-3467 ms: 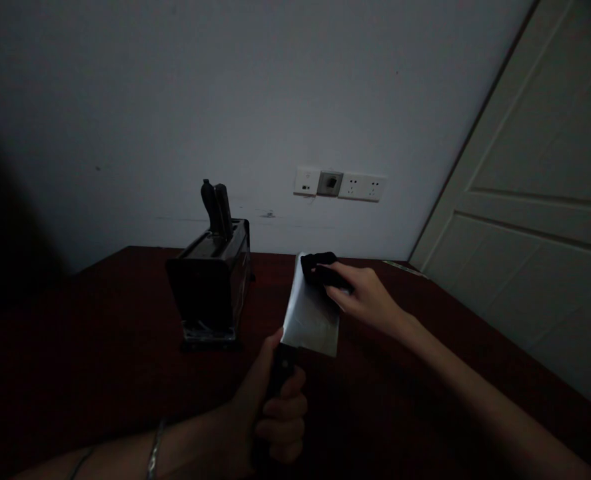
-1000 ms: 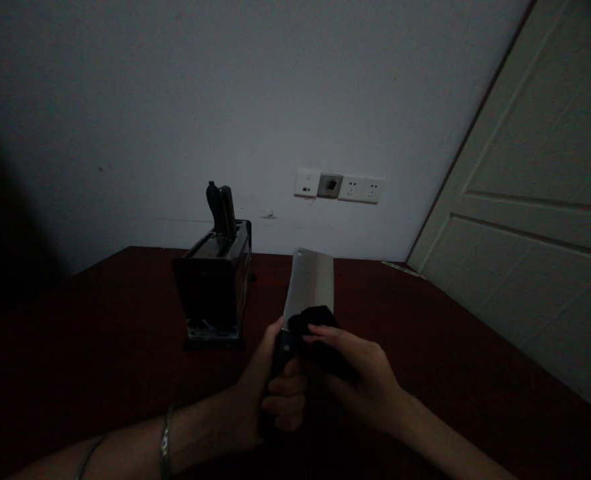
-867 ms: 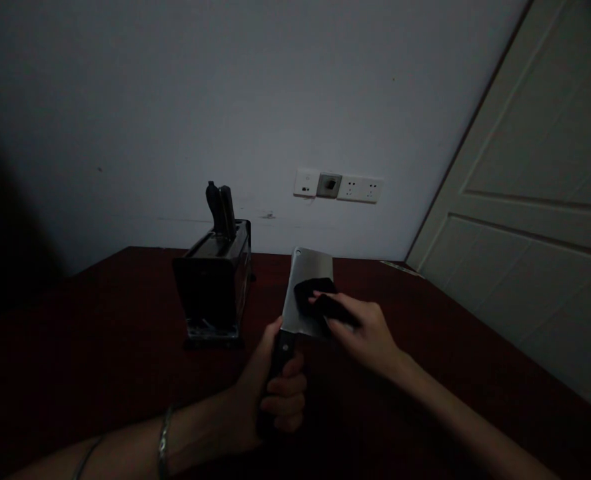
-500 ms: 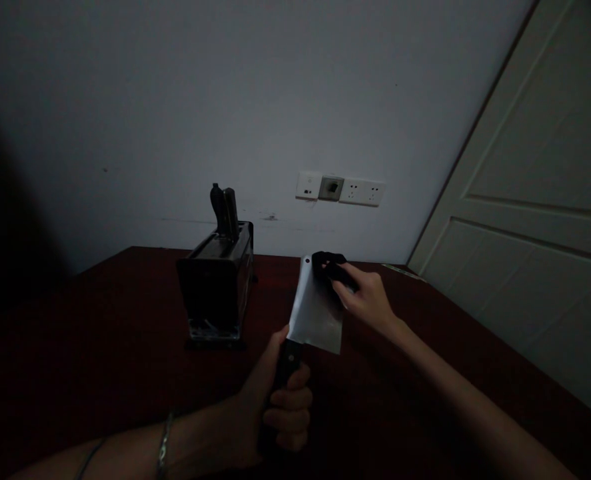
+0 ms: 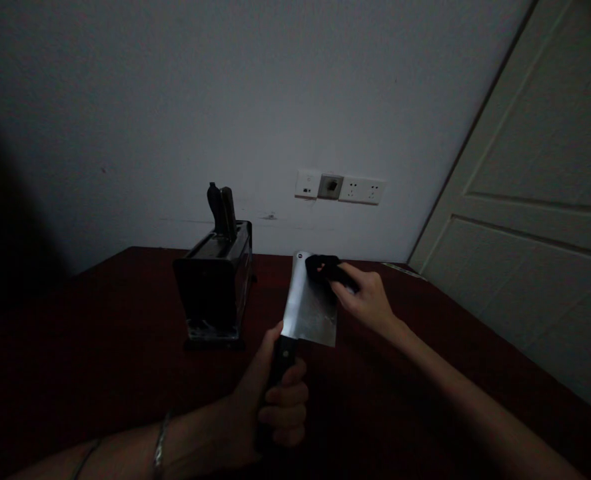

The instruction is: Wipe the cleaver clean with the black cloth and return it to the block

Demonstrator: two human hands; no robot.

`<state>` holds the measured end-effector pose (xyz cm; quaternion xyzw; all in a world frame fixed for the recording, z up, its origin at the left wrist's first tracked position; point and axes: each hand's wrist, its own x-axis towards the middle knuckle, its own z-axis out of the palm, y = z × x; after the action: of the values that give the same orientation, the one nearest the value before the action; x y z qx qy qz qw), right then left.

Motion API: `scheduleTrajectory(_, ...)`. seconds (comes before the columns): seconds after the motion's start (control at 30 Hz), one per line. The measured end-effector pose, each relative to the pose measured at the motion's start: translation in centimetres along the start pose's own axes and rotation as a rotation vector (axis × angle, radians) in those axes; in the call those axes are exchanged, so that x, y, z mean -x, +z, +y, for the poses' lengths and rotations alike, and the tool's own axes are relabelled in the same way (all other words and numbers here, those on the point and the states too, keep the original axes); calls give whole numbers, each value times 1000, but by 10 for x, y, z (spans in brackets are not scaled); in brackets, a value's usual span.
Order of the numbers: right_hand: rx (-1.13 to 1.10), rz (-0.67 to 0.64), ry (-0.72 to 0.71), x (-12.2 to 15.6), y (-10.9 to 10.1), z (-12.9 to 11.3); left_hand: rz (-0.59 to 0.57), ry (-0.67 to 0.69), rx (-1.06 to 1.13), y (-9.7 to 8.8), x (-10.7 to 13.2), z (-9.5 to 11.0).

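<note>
My left hand [image 5: 280, 407] is wrapped around the black riveted handle of a cleaver [image 5: 311, 313], which is held up with its broad steel blade pointing away from me. A small hole shows near the blade's far corner. Pinched in my right hand [image 5: 365, 297] is a bunched black cloth [image 5: 322, 268], pressed against the far part of the blade; its dark folds are hard to make out. Left of the cleaver stands a knife block [image 5: 210, 287] with dark ends and a slotted metal top, and black knife handles [image 5: 222, 210] rise from it.
A dark red-brown table [image 5: 125, 313] reaches back to a pale wall [image 5: 175, 100]. White sockets and a switch plate [image 5: 352, 189] sit low on that wall. A white panelled door [image 5: 535, 253] stands to the right. The light is dim.
The cleaver has shifted slightly left and its blade has turned a little, catching more light. The black cloth has slid a bit left across the far end of the blade.
</note>
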<state>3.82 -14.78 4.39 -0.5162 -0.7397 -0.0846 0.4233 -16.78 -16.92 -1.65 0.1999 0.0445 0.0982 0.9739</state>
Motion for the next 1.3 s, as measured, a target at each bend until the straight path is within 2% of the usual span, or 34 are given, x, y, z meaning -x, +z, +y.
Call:
scheduleTrajectory(0.1,57,-29,0,-27,-4,11,-3,-11,-13,-2,1,-3)
scheduleTrajectory(0.2,63,-119,-34,-31,-5,8,7,-8,-8,-1,1,-3)
scheduleTrajectory(0.37,-2,-191,-84,4,3,-20,45,-19,22,0,-1,0)
scheduleTrajectory(0.5,-136,-235,-168,36,5,-43,53,-18,52,-1,-2,2)
scheduleTrajectory(0.6,-187,-276,-164,41,3,-48,45,-7,57,-1,-2,3)
scheduleTrajectory(0.77,49,-231,-33,4,6,-25,-20,-27,93,-1,-1,0)
scheduleTrajectory(0.87,198,-201,-2,-24,11,-4,-20,-51,111,-2,0,-3)
scheduleTrajectory(0.97,243,-185,6,-35,15,7,-23,-64,110,-3,0,-3)
scheduleTrajectory(1.03,224,-195,-5,-31,16,4,-31,-64,106,-3,-1,-2)
scheduleTrajectory(1.13,135,-245,-38,-13,16,-13,-10,-60,102,-1,-2,0)
scheduleTrajectory(1.3,-102,-330,-98,24,13,-50,136,-12,120,7,1,1)
